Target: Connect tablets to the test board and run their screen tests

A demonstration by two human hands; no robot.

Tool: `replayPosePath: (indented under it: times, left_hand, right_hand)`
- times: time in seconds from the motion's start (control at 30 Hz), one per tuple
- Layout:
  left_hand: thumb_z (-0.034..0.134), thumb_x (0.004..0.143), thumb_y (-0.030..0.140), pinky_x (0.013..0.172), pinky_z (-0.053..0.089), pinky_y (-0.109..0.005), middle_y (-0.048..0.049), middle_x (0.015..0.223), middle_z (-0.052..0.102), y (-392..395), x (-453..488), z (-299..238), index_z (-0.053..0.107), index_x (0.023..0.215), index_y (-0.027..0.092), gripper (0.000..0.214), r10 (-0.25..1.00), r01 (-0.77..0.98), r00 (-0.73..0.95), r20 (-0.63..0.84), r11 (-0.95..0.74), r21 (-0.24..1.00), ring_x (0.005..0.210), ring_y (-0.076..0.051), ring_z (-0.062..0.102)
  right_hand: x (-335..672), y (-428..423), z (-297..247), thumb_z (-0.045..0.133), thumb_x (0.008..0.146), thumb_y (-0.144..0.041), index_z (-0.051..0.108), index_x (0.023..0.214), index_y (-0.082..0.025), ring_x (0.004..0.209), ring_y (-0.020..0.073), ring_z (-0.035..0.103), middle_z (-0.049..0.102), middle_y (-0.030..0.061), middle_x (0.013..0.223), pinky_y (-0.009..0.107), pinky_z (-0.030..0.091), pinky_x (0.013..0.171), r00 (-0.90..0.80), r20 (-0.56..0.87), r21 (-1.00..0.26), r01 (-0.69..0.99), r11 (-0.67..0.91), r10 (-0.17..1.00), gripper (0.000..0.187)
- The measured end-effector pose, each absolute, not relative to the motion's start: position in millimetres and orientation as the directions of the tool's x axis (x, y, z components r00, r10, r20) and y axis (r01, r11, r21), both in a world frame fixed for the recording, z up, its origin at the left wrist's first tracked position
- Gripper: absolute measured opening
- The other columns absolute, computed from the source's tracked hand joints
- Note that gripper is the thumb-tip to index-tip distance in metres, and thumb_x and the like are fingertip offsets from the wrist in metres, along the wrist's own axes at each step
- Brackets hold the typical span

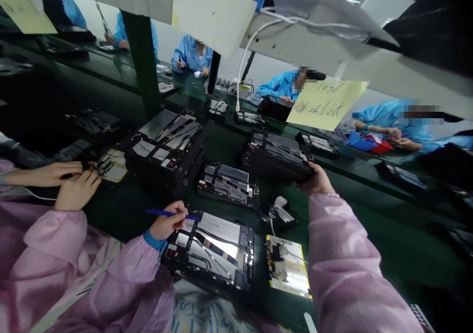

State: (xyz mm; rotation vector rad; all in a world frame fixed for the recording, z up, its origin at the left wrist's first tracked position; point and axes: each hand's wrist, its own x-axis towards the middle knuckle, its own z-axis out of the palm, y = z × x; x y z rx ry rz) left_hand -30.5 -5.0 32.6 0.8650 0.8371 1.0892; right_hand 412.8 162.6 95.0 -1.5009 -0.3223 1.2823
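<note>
My left hand (168, 223) pinches a blue pen (157, 213), its tip reaching towards an open black tablet housing (218, 251) with silver shielding. My right hand (316, 180) grips the near corner of a stack of black tablet housings (275, 155), which looks lifted at that end. Between my hands lies a yellow-edged, foil-covered panel (287, 266) with a thin white cable (275, 237) running to a small black device (279, 215). Another open housing (227, 185) lies beyond it.
A co-worker's pink-sleeved hands (62, 180) work at the left beside a small panel (113, 165). A taller housing stack (166, 148) stands on the green bench (225, 143). Blue-clad co-workers sit beyond. An overhead shelf (314, 42) holds a hanging yellow note (325, 104).
</note>
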Motion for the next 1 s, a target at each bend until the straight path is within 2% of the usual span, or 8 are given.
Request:
replayPosePath:
  times: [0.17, 0.33, 0.57, 0.73, 0.83, 0.93, 1.0]
  left_hand:
    - [0.077, 0.061, 0.051, 0.038, 0.021, -0.015, 0.0052, 0.045, 0.048, -5, -31, 29, 0.041, 0.067, 0.017, 0.05, 0.961, -0.372, 0.237, -0.14, 0.223, 0.901, 0.038, -0.005, 0.039]
    - [0.077, 0.062, 0.049, 0.039, 0.023, -0.015, 0.0053, 0.047, 0.048, -5, -31, 30, 0.04, 0.065, 0.017, 0.049, 0.962, -0.394, 0.242, -0.125, 0.215, 0.894, 0.04, -0.005, 0.039]
    - [0.077, 0.062, 0.048, 0.041, 0.025, -0.017, 0.0054, 0.046, 0.048, -5, -31, 30, 0.039, 0.064, 0.017, 0.049, 0.962, -0.376, 0.242, -0.125, 0.212, 0.902, 0.041, -0.006, 0.041]
    - [0.077, 0.061, 0.047, 0.041, 0.026, -0.017, 0.0056, 0.047, 0.05, -6, -32, 27, 0.038, 0.064, 0.017, 0.049, 0.963, -0.354, 0.232, -0.14, 0.218, 0.91, 0.042, -0.006, 0.042]
    - [0.077, 0.062, 0.046, 0.041, 0.026, -0.017, 0.0057, 0.046, 0.049, -6, -30, 25, 0.04, 0.064, 0.017, 0.047, 0.967, -0.366, 0.226, -0.117, 0.196, 0.91, 0.041, -0.006, 0.041]
    - [0.074, 0.065, 0.048, 0.04, 0.027, -0.018, 0.0052, 0.045, 0.05, -7, -29, 26, 0.045, 0.067, 0.017, 0.042, 0.978, -0.372, 0.188, -0.093, 0.159, 0.915, 0.04, -0.007, 0.041]
    - [0.068, 0.07, 0.052, 0.041, 0.032, -0.021, 0.0029, 0.048, 0.054, -10, -31, 27, 0.052, 0.073, 0.017, 0.038, 0.991, -0.343, 0.109, -0.075, 0.108, 0.933, 0.042, -0.01, 0.046]
  right_hand:
    - [399, 159, 92, 0.051, 0.075, -0.035, 0.057, 0.083, -0.023, 0.071, 0.0197, 0.063, 0.066, 0.0001, 0.073, 0.038, 0.055, 0.066, 0.311, -0.473, -0.827, -0.48, -0.294, 0.824, 0.016]
    - [381, 151, 89, 0.048, 0.073, -0.032, 0.057, 0.082, -0.023, 0.068, 0.0186, 0.063, 0.065, -0.001, 0.07, 0.037, 0.057, 0.063, 0.302, -0.432, -0.816, -0.531, -0.227, 0.849, 0.016]
    - [340, 103, 86, 0.051, 0.07, -0.033, 0.059, 0.084, -0.022, 0.074, 0.0207, 0.065, 0.068, 0.0008, 0.077, 0.041, 0.058, 0.065, 0.217, -0.444, -0.781, -0.569, -0.257, 0.87, 0.019]
    - [292, 70, 75, 0.052, 0.069, -0.04, 0.054, 0.078, -0.023, 0.074, 0.0209, 0.065, 0.066, 0.0005, 0.071, 0.04, 0.058, 0.066, 0.205, -0.418, -0.844, -0.448, -0.295, 0.885, 0.019]
    - [272, 63, 67, 0.054, 0.069, -0.043, 0.054, 0.077, -0.023, 0.079, 0.0224, 0.066, 0.065, 0.0023, 0.075, 0.042, 0.058, 0.069, 0.194, -0.409, -0.87, -0.377, -0.318, 0.892, 0.022]
    - [268, 55, 67, 0.057, 0.069, -0.048, 0.057, 0.084, -0.022, 0.093, 0.026, 0.064, 0.066, 0.0072, 0.09, 0.044, 0.057, 0.075, 0.221, -0.372, -0.913, -0.263, -0.312, 0.902, 0.03]
    - [272, 40, 73, 0.061, 0.069, -0.05, 0.058, 0.096, -0.022, 0.109, 0.0269, 0.058, 0.063, 0.0092, 0.11, 0.044, 0.053, 0.086, 0.285, -0.316, -0.944, -0.186, -0.271, 0.905, 0.04]
